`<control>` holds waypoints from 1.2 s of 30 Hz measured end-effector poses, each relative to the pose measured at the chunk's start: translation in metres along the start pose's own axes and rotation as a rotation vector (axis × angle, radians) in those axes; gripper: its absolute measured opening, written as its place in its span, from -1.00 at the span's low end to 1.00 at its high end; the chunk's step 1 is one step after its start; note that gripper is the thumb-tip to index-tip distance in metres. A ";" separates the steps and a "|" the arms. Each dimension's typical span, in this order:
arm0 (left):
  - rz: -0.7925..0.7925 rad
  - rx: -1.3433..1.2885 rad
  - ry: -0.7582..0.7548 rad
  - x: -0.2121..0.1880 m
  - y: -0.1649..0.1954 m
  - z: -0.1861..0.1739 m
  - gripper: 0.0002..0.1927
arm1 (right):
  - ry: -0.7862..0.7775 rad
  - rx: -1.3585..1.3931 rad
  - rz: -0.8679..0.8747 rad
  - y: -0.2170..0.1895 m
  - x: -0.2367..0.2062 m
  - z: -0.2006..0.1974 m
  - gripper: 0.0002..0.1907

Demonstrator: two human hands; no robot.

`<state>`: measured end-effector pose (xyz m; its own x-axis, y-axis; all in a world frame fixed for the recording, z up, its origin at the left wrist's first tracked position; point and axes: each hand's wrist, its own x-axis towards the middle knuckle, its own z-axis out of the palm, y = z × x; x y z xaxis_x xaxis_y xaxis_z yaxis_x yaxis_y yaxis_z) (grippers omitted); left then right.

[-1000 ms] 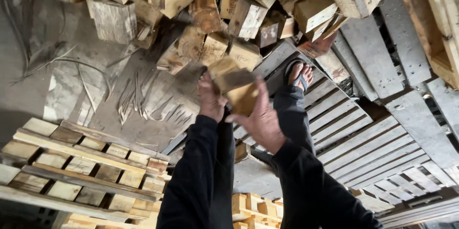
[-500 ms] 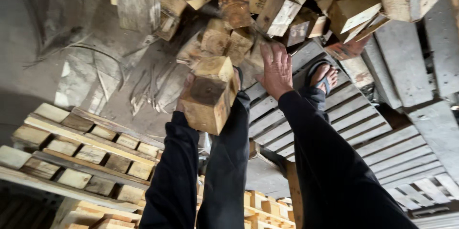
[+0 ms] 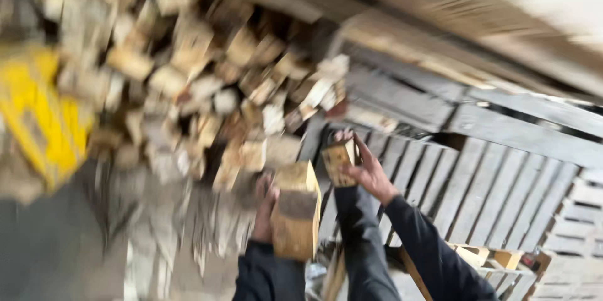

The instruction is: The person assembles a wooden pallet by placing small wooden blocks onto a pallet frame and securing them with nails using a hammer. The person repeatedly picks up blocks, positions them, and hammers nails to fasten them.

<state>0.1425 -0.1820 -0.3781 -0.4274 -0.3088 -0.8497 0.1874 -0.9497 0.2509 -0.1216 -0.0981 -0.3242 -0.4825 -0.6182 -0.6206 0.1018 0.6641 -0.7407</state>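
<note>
My left hand (image 3: 265,208) grips big wood block (image 3: 295,218) | right hand (image 3: 366,172) pinches small block (image 3: 338,161) | block heap (image 3: 207,87) far left

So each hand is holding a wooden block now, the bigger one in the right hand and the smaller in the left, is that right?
Not quite: the sizes are swapped. The head view shows the left hand holding the bigger wooden block and the right hand holding the smaller block. Each hand does hold one block.

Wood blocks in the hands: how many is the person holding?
2. A big wood block in the left hand, a small wood block in the right hand. The pile behind is too blurred to count.
</note>
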 end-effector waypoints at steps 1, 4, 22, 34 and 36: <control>-0.126 -0.050 -0.140 -0.015 0.000 0.032 -0.40 | 0.066 0.189 0.089 -0.021 -0.034 -0.037 0.21; -0.445 -0.144 -0.448 -0.053 0.011 0.133 -0.34 | 0.403 0.184 0.075 -0.085 -0.129 -0.143 0.24; 1.364 1.403 -0.180 -0.027 0.105 0.631 0.04 | 0.727 -0.733 -0.541 -0.176 -0.062 -0.385 0.15; 1.163 1.470 -0.152 -0.036 0.067 0.665 0.00 | 0.647 -0.594 -0.515 -0.190 -0.067 -0.391 0.02; 0.991 1.289 -0.245 -0.046 0.075 0.664 0.04 | 0.634 -0.578 -0.490 -0.190 -0.067 -0.392 0.04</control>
<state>-0.4111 -0.2737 -0.0120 -0.7415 -0.6667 -0.0749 -0.3051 0.2356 0.9227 -0.4499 -0.0183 -0.0406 -0.7514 -0.6524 0.0989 -0.5932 0.6023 -0.5341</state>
